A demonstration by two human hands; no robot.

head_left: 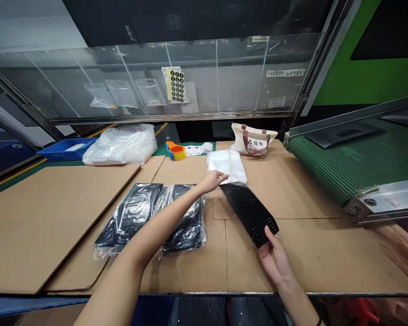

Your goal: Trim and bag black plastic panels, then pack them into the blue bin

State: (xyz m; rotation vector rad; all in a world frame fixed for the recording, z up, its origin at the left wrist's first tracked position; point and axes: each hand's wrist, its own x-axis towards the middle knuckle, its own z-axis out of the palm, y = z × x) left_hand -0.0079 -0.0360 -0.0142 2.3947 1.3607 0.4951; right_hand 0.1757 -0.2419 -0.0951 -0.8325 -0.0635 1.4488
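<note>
Brown cardboard (pixel 190 276) covers our bench, with a green conveyor belt (pixel 333 167) sloping down at the right and a clear screen (pixel 238 81) standing behind. Over on the left lie two film-wrapped dark packs (pixel 141 203), side by side, leaving us room in the middle. And that's where the action is: our black panel (pixel 250 213) slants across the board, its far end right at the near edge of the clear bags (pixel 227 163). Whether that end sits inside the film or only against it, we can't tell.

Our right hand (pixel 275 262) grips the panel's near end, thumb on top, fingers tucked beneath. Good hold, that, and we'd judge it best kept light so the thin panel doesn't bend. Our left hand (pixel 212 181) is at the bags' near left corner, fingers curled; whether it pinches film, we can't tell.

So here's the knack, as we see it: lift just one layer at that edge, line the panel's corners up with it, and guide from behind without forcing. A corner could snag thin film, and a crooked approach could drag the whole stack askew.
</note>
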